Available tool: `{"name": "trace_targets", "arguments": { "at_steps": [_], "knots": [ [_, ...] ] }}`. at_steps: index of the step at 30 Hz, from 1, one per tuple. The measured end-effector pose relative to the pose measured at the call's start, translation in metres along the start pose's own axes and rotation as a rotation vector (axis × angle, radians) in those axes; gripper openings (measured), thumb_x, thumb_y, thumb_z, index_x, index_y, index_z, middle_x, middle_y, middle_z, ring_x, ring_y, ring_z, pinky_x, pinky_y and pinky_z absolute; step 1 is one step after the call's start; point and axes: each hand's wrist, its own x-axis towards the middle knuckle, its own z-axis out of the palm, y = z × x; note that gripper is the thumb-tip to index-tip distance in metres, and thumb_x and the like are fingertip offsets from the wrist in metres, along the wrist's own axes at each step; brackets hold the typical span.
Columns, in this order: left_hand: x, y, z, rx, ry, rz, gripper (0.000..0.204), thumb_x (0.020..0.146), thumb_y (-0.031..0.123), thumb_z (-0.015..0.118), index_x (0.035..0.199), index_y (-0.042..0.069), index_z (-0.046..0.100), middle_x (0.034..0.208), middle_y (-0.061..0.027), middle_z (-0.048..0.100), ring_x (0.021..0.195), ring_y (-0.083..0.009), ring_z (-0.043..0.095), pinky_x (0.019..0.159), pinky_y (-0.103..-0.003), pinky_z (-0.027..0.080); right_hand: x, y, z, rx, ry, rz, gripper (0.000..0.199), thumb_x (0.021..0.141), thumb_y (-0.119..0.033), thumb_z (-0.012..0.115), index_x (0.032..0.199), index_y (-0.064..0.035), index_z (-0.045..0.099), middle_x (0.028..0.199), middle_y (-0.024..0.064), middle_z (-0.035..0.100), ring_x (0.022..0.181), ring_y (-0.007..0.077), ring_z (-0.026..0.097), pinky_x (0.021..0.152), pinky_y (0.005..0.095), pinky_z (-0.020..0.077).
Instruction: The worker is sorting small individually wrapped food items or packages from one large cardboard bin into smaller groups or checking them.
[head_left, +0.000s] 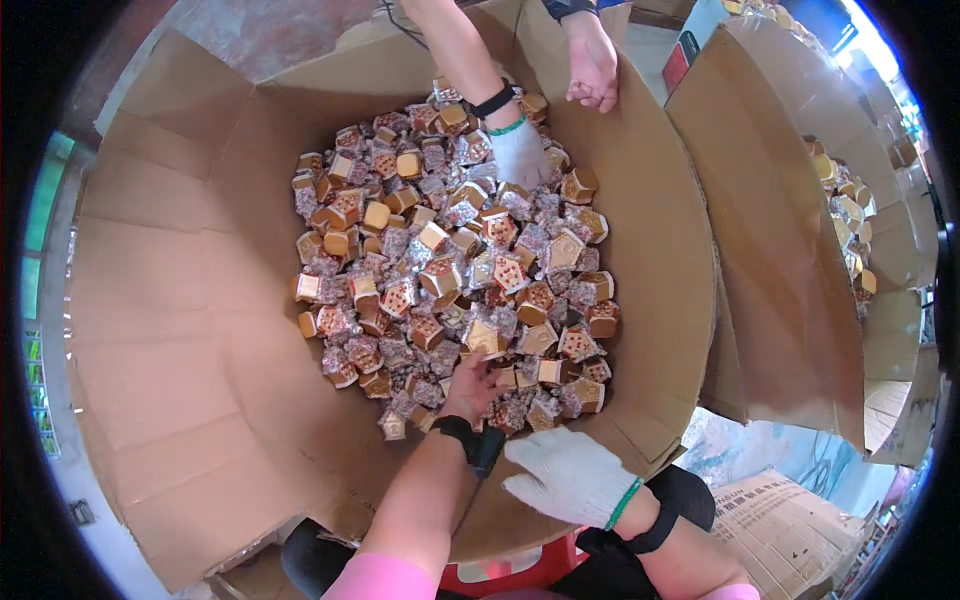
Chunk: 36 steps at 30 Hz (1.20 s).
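A big open cardboard box (180, 300) holds a heap of several small foil-wrapped packets (450, 270) with gold and red ends. My left hand (470, 385), bare with a black wristband, reaches into the near edge of the heap, its fingers curled down among the packets; whether it grips one is hidden. My right hand (565, 475) wears a white glove and lies flat with spread fingers on the box's near wall, holding nothing. Across the box, another person's gloved hand (520, 150) is in the far side of the heap. Their bare hand (592, 65) rests by the far rim.
A second cardboard box (780, 260) stands to the right, with similar packets (850, 220) inside. A printed flat carton (790, 520) lies at the lower right. A red stool (510, 575) shows at the bottom edge between my arms.
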Motion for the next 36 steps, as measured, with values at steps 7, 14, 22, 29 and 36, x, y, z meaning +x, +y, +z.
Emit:
{"name": "trace_targets", "arguments": {
  "at_steps": [7,14,22,29,36],
  "knots": [
    [0.024,0.005,0.02,-0.309,-0.063,-0.086,0.066,0.093,0.059,0.042,0.135,0.009,0.035,0.146,-0.0237,0.024,0.126,-0.0435,0.038,0.1,-0.059,0.037,-0.003,0.01,-0.005,0.025,0.042,-0.027,0.036,0.088,-0.036,0.055,0.103,-0.0028,0.059,0.089,0.0163,0.062,0.087,0.0354,0.062,0.074,0.0463,0.0506],
    [0.033,0.018,0.044,-0.272,0.009,-0.035,0.063,0.087,0.063,0.047,0.122,0.011,0.049,0.124,-0.0143,0.048,0.106,-0.0325,0.046,0.094,-0.052,0.04,0.001,0.012,-0.009,0.066,0.041,-0.064,0.037,0.089,-0.035,0.054,0.106,-0.0032,0.058,0.089,0.0162,0.062,0.087,0.0352,0.061,0.073,0.0462,0.0505],
    [0.015,0.017,0.051,-0.315,0.094,0.043,0.06,0.086,0.062,0.045,0.122,0.014,0.052,0.127,-0.0083,0.05,0.115,-0.0294,0.044,0.103,-0.053,0.032,0.001,0.015,-0.013,0.033,-0.033,0.046,0.035,0.09,-0.035,0.053,0.108,-0.0053,0.059,0.094,0.0165,0.062,0.093,0.0352,0.059,0.079,0.0459,0.0474],
    [-0.076,0.045,0.027,-0.221,-0.124,0.161,0.057,0.091,0.058,0.044,0.124,0.014,0.052,0.125,-0.0052,0.053,0.113,-0.0247,0.046,0.097,-0.05,0.033,-0.001,0.032,-0.002,0.006,0.139,0.087,0.033,0.088,-0.034,0.051,0.103,-0.0056,0.06,0.088,0.0226,0.064,0.084,0.0402,0.062,0.077,0.0504,0.0486],
    [-0.23,0.061,0.054,0.043,-0.133,0.35,0.043,0.095,0.051,0.042,0.113,0.014,0.057,0.094,-0.0038,0.061,0.082,-0.0189,0.052,0.073,-0.037,0.042,-0.012,0.023,0.014,0.247,0.549,-0.107,0.041,0.084,-0.039,0.06,0.1,-0.002,0.058,0.093,0.0232,0.063,0.092,0.0414,0.06,0.082,0.0462,0.0477]
  ]
}}
